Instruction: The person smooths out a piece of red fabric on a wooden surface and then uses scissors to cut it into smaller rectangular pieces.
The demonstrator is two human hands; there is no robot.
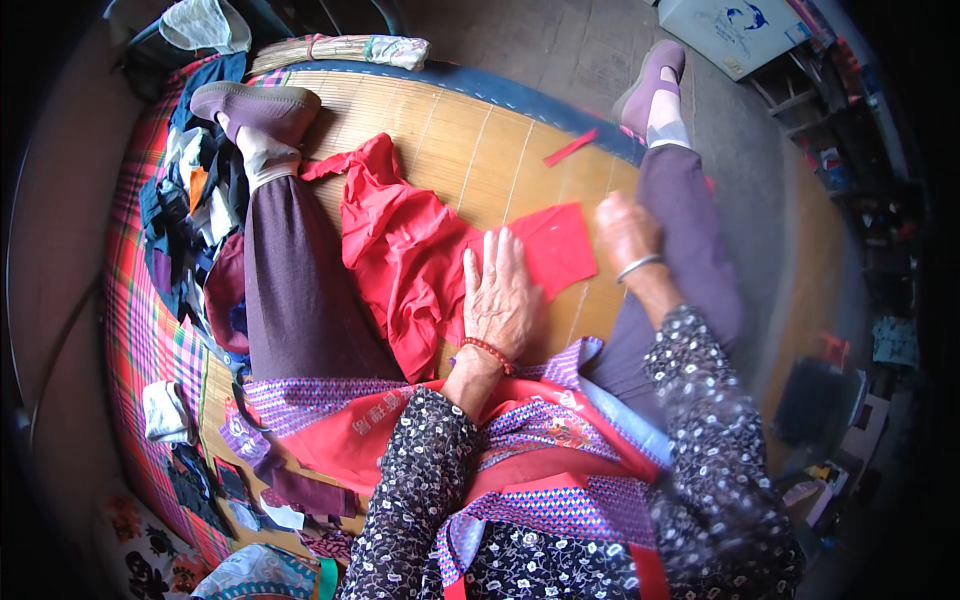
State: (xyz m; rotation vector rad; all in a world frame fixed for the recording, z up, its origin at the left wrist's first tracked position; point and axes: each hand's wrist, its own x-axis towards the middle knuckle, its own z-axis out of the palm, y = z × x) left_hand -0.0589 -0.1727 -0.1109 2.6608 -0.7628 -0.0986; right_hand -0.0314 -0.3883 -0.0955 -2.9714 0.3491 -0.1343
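Note:
A crumpled red cloth lies on the bamboo mat between my legs, its right end spread flat. My left hand rests palm down on this cloth, fingers straight and close together, a red bead bracelet at the wrist. To the right of the cloth's edge, my right hand is raised near my right knee, blurred, with a silver bangle at the wrist. Its fingers look curled, and whether they hold anything cannot be made out. A narrow red strip of cloth lies on the mat beyond the hands.
A heap of mixed fabric scraps lies beside my leg on a plaid cloth. A tied bundle of thin sticks lies beyond the mat's dark border. A white box stands at the upper right. Red apron fabric covers my lap.

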